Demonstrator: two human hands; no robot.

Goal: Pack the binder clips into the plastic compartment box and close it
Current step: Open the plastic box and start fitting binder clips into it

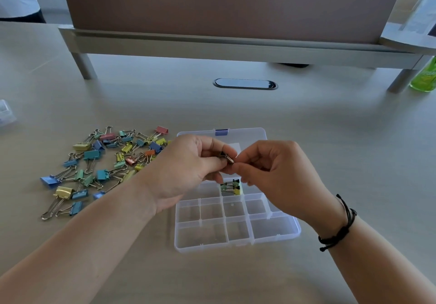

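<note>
**Small clip held over the open box**

A pale tabletop (330, 138) runs back to a grey monitor riser (236, 44), with a green bottle (424, 77) at the right edge. Near the middle, the clear box (278, 229) lies open, lid (247, 133) flat behind it. Both hands meet above it: the left hand (188, 169) and right hand (278, 174) each pinch the same small clip (227, 157). A few clips (232, 187) already sit in one compartment; the loose pile (103, 164) lies toward the left edge.

The clips look light, stiff and springy, with smooth painted bodies likely to slip; the wire handles seem the surest place to hold. The box looks thin and light, so it may slide when pressed shut. No readable writing or brand shows anywhere.
</note>
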